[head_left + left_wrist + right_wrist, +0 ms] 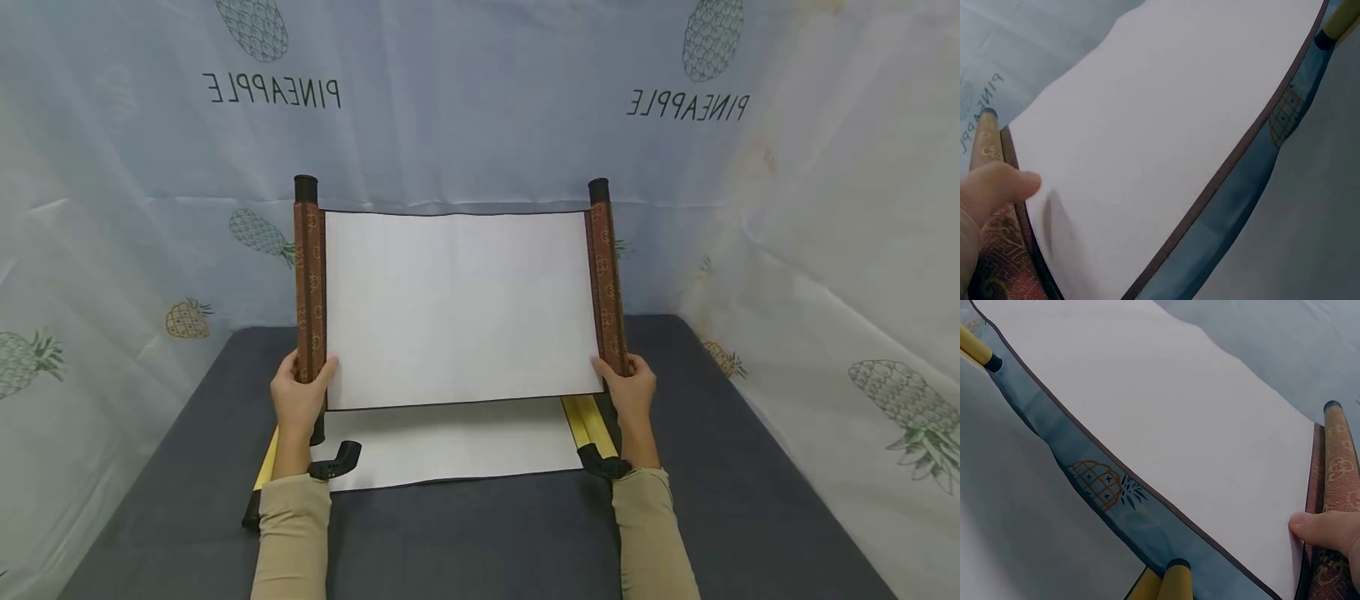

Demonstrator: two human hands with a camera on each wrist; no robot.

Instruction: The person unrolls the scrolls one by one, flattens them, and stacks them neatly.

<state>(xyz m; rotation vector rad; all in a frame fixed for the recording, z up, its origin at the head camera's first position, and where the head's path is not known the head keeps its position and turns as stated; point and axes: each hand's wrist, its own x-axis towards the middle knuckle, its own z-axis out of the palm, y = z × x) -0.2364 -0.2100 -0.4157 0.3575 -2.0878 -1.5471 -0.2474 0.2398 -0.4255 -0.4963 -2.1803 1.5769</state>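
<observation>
A hanging scroll with a blank white sheet point(461, 304) is spread between two brown patterned rollers, each with a black end cap. My left hand point(297, 404) grips the left roller point(309, 283) near its lower end, the thumb lying over the sheet's edge. On the other side my right hand point(632, 392) holds the right roller point(607, 283) low down, its thumb point(1313, 528) along the inner border. The sheet is raised and faces me. Below it lies a second scroll point(450, 446) with yellow rollers point(588, 425), partly hidden by the raised one.
The second scroll rests on a dark grey table point(465, 542). Pale cloth with pineapple prints point(187, 319) hangs behind and at both sides. Black wrist mounts point(337, 461) sit at both cuffs.
</observation>
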